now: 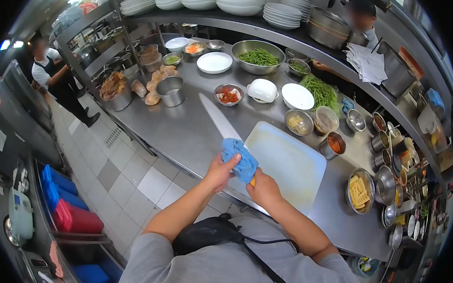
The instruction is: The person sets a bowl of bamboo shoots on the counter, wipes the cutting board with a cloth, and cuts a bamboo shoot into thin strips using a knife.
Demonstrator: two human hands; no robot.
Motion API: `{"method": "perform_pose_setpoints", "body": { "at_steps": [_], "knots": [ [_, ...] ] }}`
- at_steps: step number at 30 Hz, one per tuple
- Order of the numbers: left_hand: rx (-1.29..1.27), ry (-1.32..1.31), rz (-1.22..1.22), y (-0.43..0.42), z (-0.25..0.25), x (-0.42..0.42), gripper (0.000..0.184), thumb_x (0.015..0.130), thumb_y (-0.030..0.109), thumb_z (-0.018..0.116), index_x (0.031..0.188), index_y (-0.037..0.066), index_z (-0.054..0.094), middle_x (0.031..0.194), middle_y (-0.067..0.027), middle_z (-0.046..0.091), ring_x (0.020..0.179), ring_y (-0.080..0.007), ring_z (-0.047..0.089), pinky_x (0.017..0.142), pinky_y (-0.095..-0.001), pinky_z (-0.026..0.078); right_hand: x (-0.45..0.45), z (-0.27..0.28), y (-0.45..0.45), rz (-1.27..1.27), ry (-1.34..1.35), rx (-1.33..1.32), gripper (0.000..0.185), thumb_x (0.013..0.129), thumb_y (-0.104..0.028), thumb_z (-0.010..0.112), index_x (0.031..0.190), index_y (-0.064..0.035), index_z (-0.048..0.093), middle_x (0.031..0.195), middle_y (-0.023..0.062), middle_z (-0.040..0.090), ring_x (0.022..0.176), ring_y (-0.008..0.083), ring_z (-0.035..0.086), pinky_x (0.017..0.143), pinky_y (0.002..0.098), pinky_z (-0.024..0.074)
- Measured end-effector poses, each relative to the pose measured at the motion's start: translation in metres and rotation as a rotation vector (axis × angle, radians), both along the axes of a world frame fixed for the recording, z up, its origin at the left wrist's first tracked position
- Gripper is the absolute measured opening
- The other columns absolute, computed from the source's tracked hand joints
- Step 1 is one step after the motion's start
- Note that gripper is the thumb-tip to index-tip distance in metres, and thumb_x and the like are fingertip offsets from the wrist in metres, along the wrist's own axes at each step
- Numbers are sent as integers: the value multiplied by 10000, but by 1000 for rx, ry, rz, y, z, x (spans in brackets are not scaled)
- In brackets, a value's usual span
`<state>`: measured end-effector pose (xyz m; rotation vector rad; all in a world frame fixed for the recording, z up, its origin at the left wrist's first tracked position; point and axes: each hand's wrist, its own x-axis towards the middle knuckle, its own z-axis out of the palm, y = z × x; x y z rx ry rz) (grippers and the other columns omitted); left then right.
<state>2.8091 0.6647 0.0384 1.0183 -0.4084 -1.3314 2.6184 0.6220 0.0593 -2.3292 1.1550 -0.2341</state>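
Note:
A large knife points away from me over the steel worktop, its blade bare toward the tip. My right hand is closed round its handle, of which a bit of orange-yellow shows. With my left hand I grip a blue cloth, thumb on top, bunched over the blade near the handle; the fingers beneath are partly hidden. Under and to the right of my hands lies a white cutting board, wet or stained on its surface.
On the steel worktop stand a bowl of green beans, a steel pot, a white plate and a bowl of yellow slices. A shelf with stacked dishes runs above. Two people are nearby.

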Motion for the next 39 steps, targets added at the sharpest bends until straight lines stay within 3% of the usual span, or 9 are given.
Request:
{"method": "perform_pose_setpoints", "body": {
  "at_steps": [7, 18, 24, 26, 28, 30, 34, 36, 39],
  "knots": [
    [123, 69, 220, -13, -3, 3, 321, 927, 45, 809, 1194, -4, 637, 1077, -139, 742, 1027, -283, 745, 884, -480, 634, -38, 2, 4, 127, 77, -43, 380, 925, -251, 725, 1184, -31, 556, 932, 225, 754, 829, 441, 743, 751, 549, 588],
    [-31, 181, 577, -37, -62, 210, 235, 958, 88, 770, 1163, 27, 674, 1082, -99, 747, 992, -250, 746, 930, -410, 615, -223, -19, 33, -35, 253, -4, 369, 860, -274, 787, 1156, -104, 645, 919, 165, 756, 822, 397, 740, 745, 522, 580],
    [-3, -393, 547, -14, -9, 195, 348, 924, 96, 803, 1212, 33, 619, 1019, -79, 718, 907, -220, 748, 795, -373, 622, -273, -59, 62, -466, 166, -140, 443, 836, -261, 837, 1216, -86, 694, 887, 183, 755, 830, 414, 744, 757, 498, 591],
    [56, -675, 431, -22, -39, 187, 578, 897, 199, 852, 1354, -8, 566, 1147, -139, 726, 1029, -294, 747, 880, -426, 614, -261, -72, 59, -509, 81, -188, 485, 834, -250, 844, 1266, -80, 702, 890, 190, 755, 828, 413, 746, 752, 489, 594],
    [271, -1291, 175, -32, -86, 177, 843, 891, 439, 849, 1501, -27, 503, 1442, -256, 623, 1334, -418, 613, 1096, -538, 505, -237, -90, 50, -573, -7, -269, 559, 824, -260, 857, 1337, -102, 701, 980, 164, 766, 898, 387, 738, 788, 473, 592],
    [483, -1696, -372, -34, -112, 155, 1118, 846, 667, 796, 1625, -15, 376, 1691, -303, 351, 1555, -491, 342, 1244, -640, 277, -212, -104, 37, -561, -12, -252, 591, 814, -262, 869, 1361, -114, 704, 1096, 163, 756, 1023, 380, 707, 873, 484, 571],
    [457, -1808, -243, -5, -126, 118, 1179, 816, 708, 773, 1674, 40, 318, 1762, -273, 205, 1598, -522, 206, 1243, -716, 176, -175, -104, 31, -649, 105, -285, 673, 787, -259, 898, 1416, -147, 688, 1451, 168, 631, 1334, 399, 540, 1107, 550, 449],
    [220, -1929, -30, -1, -167, 133, 1178, 775, 651, 813, 1669, 54, 329, 1737, -255, 281, 1583, -514, 252, 1200, -758, 207, -174, -108, 33, -628, 64, -377, 730, 810, -244, 889, 1484, -128, 634, 1558, 217, 513, 1375, 453, 487, 1136, 604, 406],
    [237, -1905, -26, 2, -157, 131, 1142, 767, 612, 819, 1672, 106, 340, 1736, -234, 289, 1590, -499, 238, 1231, -732, 164, -185, -133, 46, -719, 3, -430, 816, 783, -275, 907, 1513, -104, 585, 1575, 303, 451, 1397, 520, 441, 1160, 620, 380]
  ]
}}
